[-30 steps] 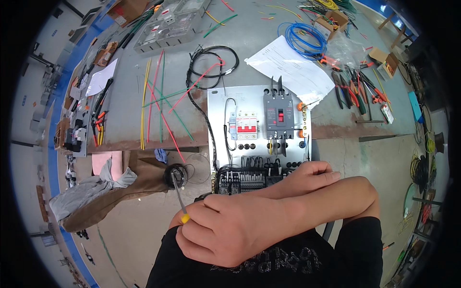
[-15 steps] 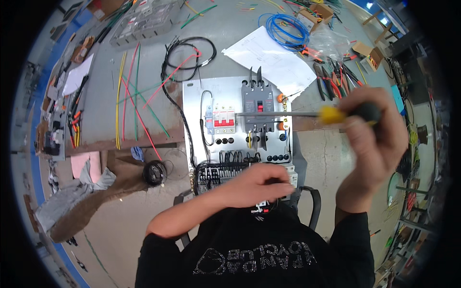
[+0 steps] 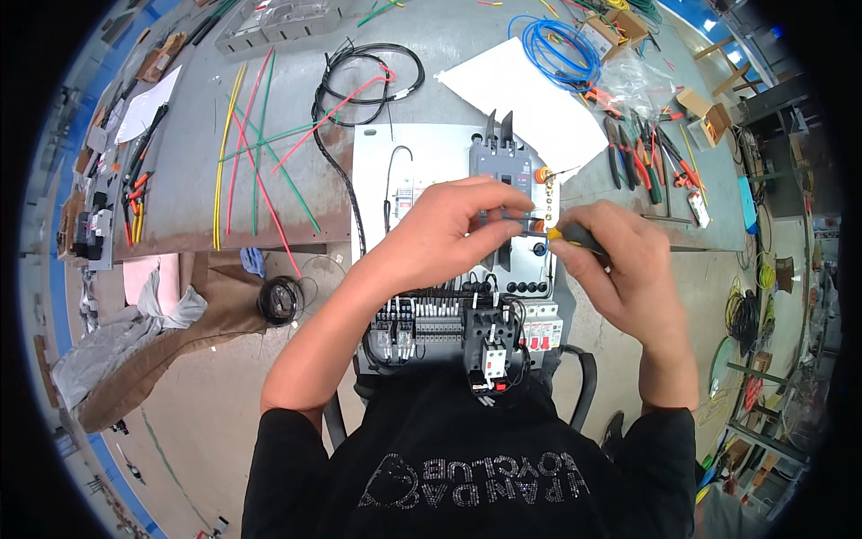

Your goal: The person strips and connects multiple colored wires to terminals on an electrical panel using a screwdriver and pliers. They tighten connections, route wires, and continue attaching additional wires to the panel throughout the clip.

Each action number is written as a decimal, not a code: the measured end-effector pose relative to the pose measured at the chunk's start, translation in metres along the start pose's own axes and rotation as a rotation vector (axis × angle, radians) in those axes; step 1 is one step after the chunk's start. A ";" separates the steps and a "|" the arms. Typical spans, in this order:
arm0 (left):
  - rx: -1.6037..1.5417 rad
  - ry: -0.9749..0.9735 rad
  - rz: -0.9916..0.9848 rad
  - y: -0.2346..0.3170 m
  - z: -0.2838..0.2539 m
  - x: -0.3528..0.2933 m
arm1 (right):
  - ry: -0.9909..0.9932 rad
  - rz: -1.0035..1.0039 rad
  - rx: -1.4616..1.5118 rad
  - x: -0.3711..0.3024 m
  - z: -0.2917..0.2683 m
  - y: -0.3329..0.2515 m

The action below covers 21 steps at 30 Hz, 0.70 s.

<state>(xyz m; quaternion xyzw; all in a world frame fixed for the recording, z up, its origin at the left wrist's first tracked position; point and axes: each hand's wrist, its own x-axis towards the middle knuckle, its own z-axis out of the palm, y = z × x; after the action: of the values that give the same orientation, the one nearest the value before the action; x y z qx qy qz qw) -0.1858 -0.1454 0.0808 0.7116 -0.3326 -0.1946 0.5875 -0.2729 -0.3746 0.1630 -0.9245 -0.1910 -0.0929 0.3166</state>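
My right hand [image 3: 620, 260] grips a screwdriver by its yellow-and-black handle [image 3: 579, 241], just right of a metal mounting plate [image 3: 370, 180]. The shaft points left, across the plate. My left hand [image 3: 458, 225] is over the plate, thumb and fingers closed around the shaft; the tip is hidden. Under that hand, a grey moulded-case circuit breaker [image 3: 512, 164] is partly covered, and a small breaker [image 3: 404, 199] shows only at its edge. A brass terminal strip [image 3: 550, 202] with orange insulators stands beside the screwdriver. Nearer me, the plate carries terminal blocks [image 3: 440, 331] and a contactor [image 3: 492, 359].
Cut red, green and yellow wires [image 3: 256, 153] lie on the bench at left. Behind the plate are a black cable coil [image 3: 417, 72], white paper [image 3: 503, 85] and a blue wire coil [image 3: 561, 54]. Pliers [image 3: 642, 162] lie at right. A chair armrest [image 3: 588, 386] is beside me.
My right hand has brought the screwdriver down and left to the plate. My left hand has moved up from the near components to the shaft. The view has shifted slightly.
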 end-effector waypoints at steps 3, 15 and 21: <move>0.086 -0.105 0.098 -0.003 0.003 0.010 | -0.010 -0.005 -0.007 -0.002 0.012 0.006; 0.193 -0.230 0.222 -0.025 -0.002 0.016 | -0.072 -0.144 -0.186 0.000 0.025 -0.001; 0.160 -0.215 0.092 -0.026 0.003 0.005 | -0.057 -0.430 -0.053 0.022 0.029 0.028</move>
<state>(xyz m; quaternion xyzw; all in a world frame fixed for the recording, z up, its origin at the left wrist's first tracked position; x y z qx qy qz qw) -0.1776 -0.1486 0.0554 0.7152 -0.4404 -0.2155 0.4981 -0.2402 -0.3702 0.1316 -0.8727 -0.3902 -0.1369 0.2596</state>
